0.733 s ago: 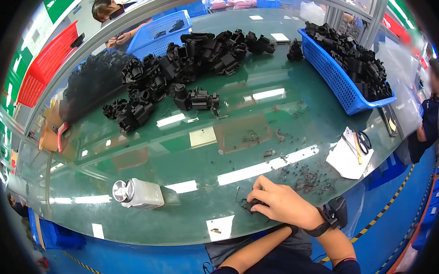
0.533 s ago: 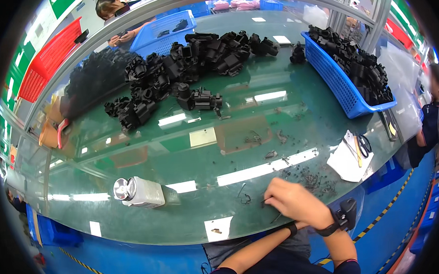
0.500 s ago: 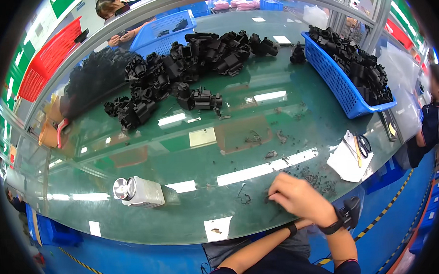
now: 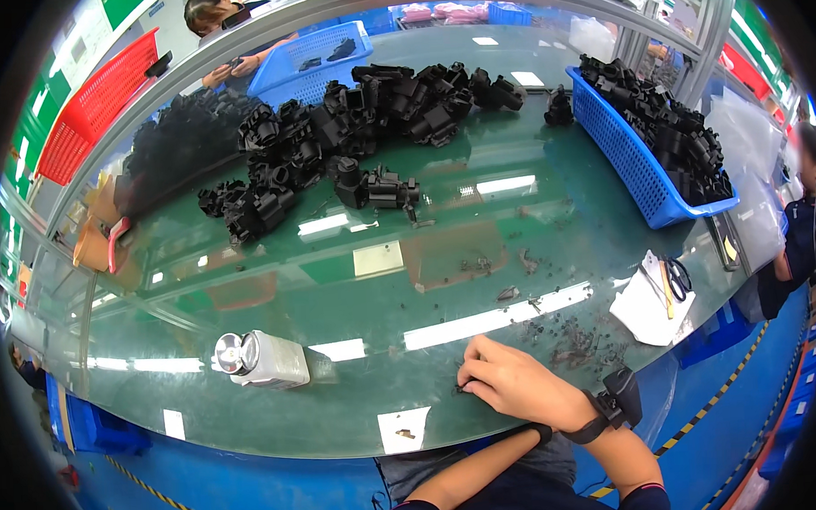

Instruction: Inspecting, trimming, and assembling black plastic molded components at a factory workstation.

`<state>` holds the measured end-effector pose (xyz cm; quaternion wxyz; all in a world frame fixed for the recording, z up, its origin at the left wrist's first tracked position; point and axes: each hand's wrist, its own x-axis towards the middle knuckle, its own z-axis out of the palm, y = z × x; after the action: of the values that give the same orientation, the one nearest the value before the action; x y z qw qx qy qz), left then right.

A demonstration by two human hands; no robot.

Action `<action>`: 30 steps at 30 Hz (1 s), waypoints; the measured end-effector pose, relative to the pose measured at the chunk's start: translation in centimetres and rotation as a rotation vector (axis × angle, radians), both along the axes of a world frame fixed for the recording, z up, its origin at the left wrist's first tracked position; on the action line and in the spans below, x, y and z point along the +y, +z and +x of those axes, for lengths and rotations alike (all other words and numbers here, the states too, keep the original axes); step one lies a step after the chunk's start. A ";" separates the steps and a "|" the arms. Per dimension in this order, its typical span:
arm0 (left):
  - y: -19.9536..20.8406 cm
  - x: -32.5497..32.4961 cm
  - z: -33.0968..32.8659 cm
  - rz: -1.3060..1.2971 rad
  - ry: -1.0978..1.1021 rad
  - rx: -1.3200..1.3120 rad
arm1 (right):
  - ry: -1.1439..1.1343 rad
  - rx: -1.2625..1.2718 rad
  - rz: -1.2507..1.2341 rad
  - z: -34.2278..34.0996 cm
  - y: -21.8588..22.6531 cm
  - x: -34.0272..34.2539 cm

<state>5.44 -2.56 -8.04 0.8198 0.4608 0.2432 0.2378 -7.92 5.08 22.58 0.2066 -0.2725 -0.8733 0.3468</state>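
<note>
My right hand (image 4: pixel 509 383), with a black band and device (image 4: pixel 616 401) at its wrist, is low over the green tabletop (image 4: pixel 383 319). Its fingertips are pinched on a small dark part (image 4: pixel 459 390) at the surface, mostly covered by the fingers. My left forearm (image 4: pixel 478 473) crosses under the right wrist at the table's near edge; the left hand and its fingers are hidden there. Many tiny black pieces (image 4: pixel 577 346) lie scattered to the right of my right hand. A white paper slip (image 4: pixel 416 442) with a small brownish piece on it lies to the left.
Black moulded assemblies (image 4: pixel 358 122) are heaped at the back. More fill a blue basket (image 4: pixel 630 171) at back right. Scissors (image 4: pixel 678 280) lie on white paper (image 4: pixel 639 314). A white bottle (image 4: pixel 281 360) with a metal top stands left. Beyond the frame another person's hands (image 4: pixel 231 72) show.
My right hand has moved left, from beside the tiny pieces to where a small, thin dark part lay, now under the fingers. The view has shifted slightly.
</note>
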 end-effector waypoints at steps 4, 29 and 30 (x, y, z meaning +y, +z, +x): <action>-0.5 0.3 0.3 0.002 -0.011 -0.008 | -0.027 -0.069 -0.028 0.6 0.8 0.4; -0.1 0.9 -1.1 0.109 -0.110 0.124 | -0.282 -0.116 -0.010 -0.4 0.2 11.3; 0.2 0.7 -0.9 0.108 -0.115 0.121 | -0.287 -0.120 -0.011 0.0 0.1 11.3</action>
<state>4.53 -1.91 -7.87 0.7900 0.5308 0.2521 0.1750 -7.94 16.41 22.67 0.2001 -0.4159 -0.8342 0.3018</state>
